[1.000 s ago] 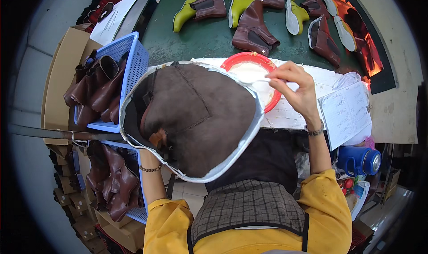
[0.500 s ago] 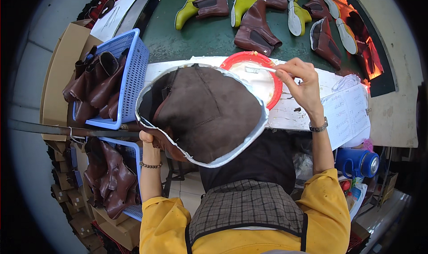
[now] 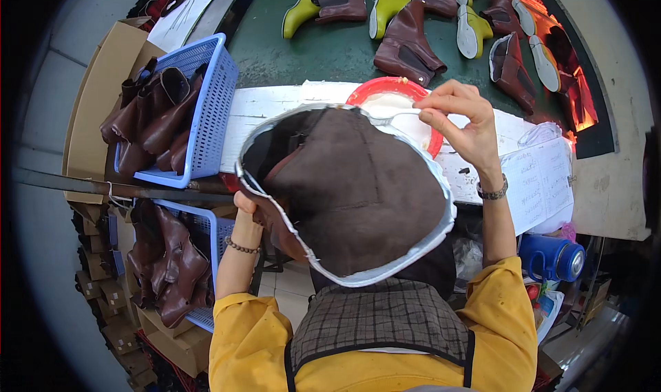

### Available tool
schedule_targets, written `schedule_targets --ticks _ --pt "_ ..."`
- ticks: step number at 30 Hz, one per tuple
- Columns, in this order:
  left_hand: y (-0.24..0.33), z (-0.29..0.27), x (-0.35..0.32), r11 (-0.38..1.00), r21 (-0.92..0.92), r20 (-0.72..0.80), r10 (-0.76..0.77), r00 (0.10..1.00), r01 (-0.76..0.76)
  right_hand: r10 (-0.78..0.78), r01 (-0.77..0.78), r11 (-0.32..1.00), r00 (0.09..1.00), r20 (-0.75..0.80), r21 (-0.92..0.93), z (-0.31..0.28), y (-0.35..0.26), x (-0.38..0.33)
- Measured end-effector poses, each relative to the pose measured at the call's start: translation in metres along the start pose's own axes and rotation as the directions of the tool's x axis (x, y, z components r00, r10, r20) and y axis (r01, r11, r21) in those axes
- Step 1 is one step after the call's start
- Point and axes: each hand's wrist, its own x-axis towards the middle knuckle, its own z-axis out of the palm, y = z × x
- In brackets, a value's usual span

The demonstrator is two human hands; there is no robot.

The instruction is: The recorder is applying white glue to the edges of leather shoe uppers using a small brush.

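A brown leather boot upper (image 3: 365, 185) is held up in front of me, its wide opening facing me and its rim coated white. My left hand (image 3: 245, 205) grips its left side; the boot hides most of those fingers. Between the thumb and fingers of my right hand (image 3: 466, 120) is a slim white brush (image 3: 404, 110). Its tip lies at the boot's far rim, though contact there is hard to make out. Just behind stands a red bowl (image 3: 389, 83) of white paste, partly covered by the boot and my right hand.
Blue plastic baskets (image 3: 212, 110) with brown boot uppers stand at the left, crossed by a dark bar (image 3: 76, 189). Finished uppers and yellow-green boots (image 3: 301, 13) lie on the green table (image 3: 275, 60) near a glowing heater (image 3: 585, 110). Written sheets (image 3: 536, 182) and a blue flask (image 3: 553, 256) are right.
The brush has left the paste in the bowl and come to the boot's far rim. My left hand has carried the boot upper rightward and nearer to me.
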Motion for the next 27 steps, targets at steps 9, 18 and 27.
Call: schedule_targets --ticks 9,18,27 --pt "-0.024 0.042 0.013 0.989 -0.114 -0.01 -0.097 0.995 0.095 -0.125 0.104 0.988 0.972 0.2 0.111 0.002 0.012 0.046" --pt "-0.035 0.076 0.048 0.889 -0.326 0.073 -0.316 0.946 0.322 -0.404 0.323 0.898 0.874 0.27 0.299 0.036 0.004 0.086" --pt "-0.017 0.09 0.046 0.984 -0.167 -0.114 -0.074 0.991 0.055 -0.237 0.186 0.951 0.951 0.197 0.247 0.023 0.033 0.051"
